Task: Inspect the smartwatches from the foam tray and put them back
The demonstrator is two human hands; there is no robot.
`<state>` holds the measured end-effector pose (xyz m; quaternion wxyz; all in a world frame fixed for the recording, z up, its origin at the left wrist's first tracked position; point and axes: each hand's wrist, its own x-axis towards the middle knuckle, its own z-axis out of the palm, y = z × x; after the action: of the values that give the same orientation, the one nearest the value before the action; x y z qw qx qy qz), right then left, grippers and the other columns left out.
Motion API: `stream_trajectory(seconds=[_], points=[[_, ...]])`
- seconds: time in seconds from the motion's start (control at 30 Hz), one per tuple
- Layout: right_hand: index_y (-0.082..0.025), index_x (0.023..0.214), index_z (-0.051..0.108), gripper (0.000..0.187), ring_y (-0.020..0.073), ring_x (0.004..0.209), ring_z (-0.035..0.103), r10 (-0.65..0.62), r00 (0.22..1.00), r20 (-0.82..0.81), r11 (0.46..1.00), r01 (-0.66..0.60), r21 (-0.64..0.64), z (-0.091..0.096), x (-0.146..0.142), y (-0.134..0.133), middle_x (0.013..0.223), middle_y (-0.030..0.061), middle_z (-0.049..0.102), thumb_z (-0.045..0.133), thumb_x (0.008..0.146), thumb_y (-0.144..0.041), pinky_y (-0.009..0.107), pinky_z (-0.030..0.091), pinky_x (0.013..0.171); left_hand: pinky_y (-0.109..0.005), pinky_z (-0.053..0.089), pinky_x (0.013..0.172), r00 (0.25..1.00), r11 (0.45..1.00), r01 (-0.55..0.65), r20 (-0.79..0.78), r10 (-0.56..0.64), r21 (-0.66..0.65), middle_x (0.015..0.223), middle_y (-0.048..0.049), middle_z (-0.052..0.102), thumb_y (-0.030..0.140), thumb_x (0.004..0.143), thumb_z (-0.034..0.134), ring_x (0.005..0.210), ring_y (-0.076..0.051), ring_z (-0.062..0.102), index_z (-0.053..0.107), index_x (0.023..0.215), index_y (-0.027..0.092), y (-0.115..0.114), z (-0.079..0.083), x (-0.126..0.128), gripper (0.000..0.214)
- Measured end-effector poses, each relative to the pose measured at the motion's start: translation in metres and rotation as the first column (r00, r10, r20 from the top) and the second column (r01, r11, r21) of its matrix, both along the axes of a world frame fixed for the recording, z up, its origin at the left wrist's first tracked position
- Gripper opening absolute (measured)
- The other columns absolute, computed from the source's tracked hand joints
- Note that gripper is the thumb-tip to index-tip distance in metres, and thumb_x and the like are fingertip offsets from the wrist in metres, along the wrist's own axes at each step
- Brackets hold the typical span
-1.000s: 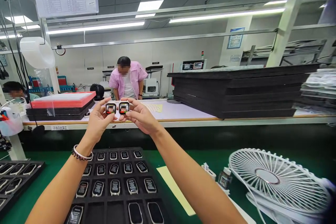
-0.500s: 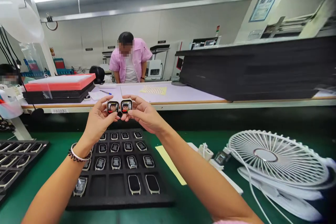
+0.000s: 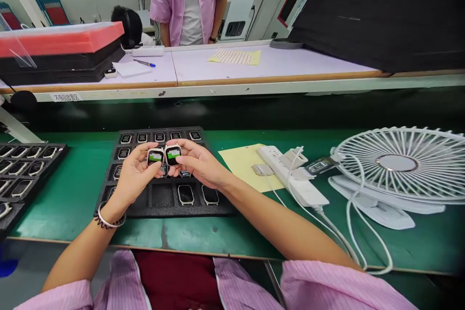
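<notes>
My left hand (image 3: 133,178) pinches a small watch body (image 3: 155,156) whose lit screen shows a green bar. My right hand (image 3: 198,163) grips a second watch body (image 3: 173,153) with the same green bar, held right beside the first. Both are just above a black foam tray (image 3: 163,208) that holds several more watch bodies in its pockets; two front pockets between my hands are bare. A bracelet circles my left wrist.
Another black tray (image 3: 22,174) of watch bodies lies at the left. A yellow sheet (image 3: 243,162), a white power strip (image 3: 290,179) with plugs and a white desk fan (image 3: 395,164) sit to the right. A person in a pink shirt (image 3: 192,0) stands behind the far bench.
My hands came down from chest height to just above the tray, and my view tilted down. The two screens changed from a portrait picture to a green bar.
</notes>
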<state>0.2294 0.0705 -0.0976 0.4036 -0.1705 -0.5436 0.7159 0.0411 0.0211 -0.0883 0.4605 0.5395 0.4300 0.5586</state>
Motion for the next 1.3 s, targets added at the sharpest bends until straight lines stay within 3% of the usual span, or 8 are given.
stream_trajectory(seconds=[0.2,0.47,0.73,1.1,1.3], points=[[-0.021,0.118,0.057,0.039,0.0150,0.069,0.072,0.022,0.999,0.027,0.999,-0.021,-0.047,-0.013,-0.001,-0.003,0.084,-0.0009,0.069,0.077,0.085,-0.028,0.025,0.058,0.064,-0.022,0.057,0.054,1.000,0.999,-0.021,-0.005,0.020,-0.044,0.090,-0.0012,0.068,0.029,0.076,0.078,0.057,-0.009,0.066,0.061,0.112,0.017,-0.003,-0.012,0.000,0.042],[-0.020,0.119,0.055,0.042,0.0151,0.071,0.071,0.018,1.000,0.022,0.999,-0.017,-0.037,-0.023,0.003,-0.004,0.091,0.0007,0.069,0.072,0.081,-0.016,0.027,0.058,0.066,-0.025,0.062,0.060,1.000,0.997,0.015,-0.002,-0.015,-0.076,0.099,-0.0036,0.068,0.025,0.078,0.075,0.061,-0.012,0.071,0.060,0.118,0.017,-0.007,-0.015,-0.001,0.043],[-0.019,0.115,0.057,0.035,0.0125,0.061,0.069,-0.001,0.999,0.049,0.998,0.004,-0.055,-0.032,0.001,-0.003,0.085,-0.0015,0.065,0.075,0.087,-0.029,0.024,0.056,0.058,-0.025,0.061,0.055,1.000,0.993,0.010,-0.006,-0.011,-0.114,0.108,-0.0073,0.069,0.034,0.080,0.076,0.056,-0.014,0.071,0.062,0.112,0.016,-0.007,-0.024,0.000,0.039],[-0.019,0.118,0.056,0.042,0.0144,0.068,0.070,0.048,0.999,0.022,0.989,-0.044,-0.139,-0.042,0.007,-0.013,0.088,-0.0002,0.067,0.067,0.078,-0.012,0.026,0.056,0.062,-0.029,0.063,0.060,0.998,0.975,0.060,0.039,-0.053,-0.212,0.098,-0.0066,0.071,0.030,0.079,0.075,0.061,-0.016,0.073,0.059,0.120,0.016,-0.016,-0.038,-0.002,0.046],[-0.019,0.118,0.055,0.041,0.0131,0.069,0.070,0.115,0.993,0.013,0.982,-0.112,-0.152,-0.048,0.009,-0.016,0.090,-0.0001,0.067,0.065,0.079,-0.010,0.025,0.055,0.064,-0.028,0.063,0.061,0.998,0.970,0.039,0.060,-0.025,-0.239,0.107,-0.0071,0.071,0.031,0.085,0.071,0.064,-0.016,0.074,0.061,0.118,0.019,-0.028,-0.049,-0.004,0.037]])
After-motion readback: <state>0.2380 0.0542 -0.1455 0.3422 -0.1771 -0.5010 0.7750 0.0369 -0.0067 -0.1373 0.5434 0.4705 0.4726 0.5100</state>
